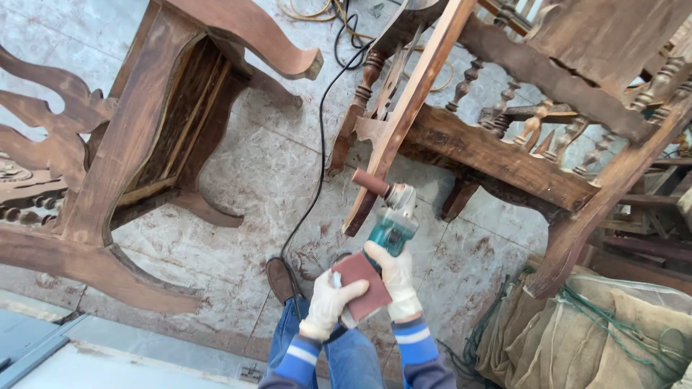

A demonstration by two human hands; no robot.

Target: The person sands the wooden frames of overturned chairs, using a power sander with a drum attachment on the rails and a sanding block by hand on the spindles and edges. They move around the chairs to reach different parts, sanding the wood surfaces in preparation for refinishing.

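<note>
Standing over: tiled floor (274, 158), open strip between chair frames (122, 144)
Grinder (389, 223): sanding drum (370, 182) just beside wooden rail (404, 108) edge
Right hand (395, 277): closed around grinder
Left hand (328, 306): pinching sandpaper sheet (362, 284)

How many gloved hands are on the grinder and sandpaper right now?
2. The left hand holds the reddish sandpaper sheet near the bottom centre; the right hand grips the teal angle grinder just above it. No other hands show.
</note>
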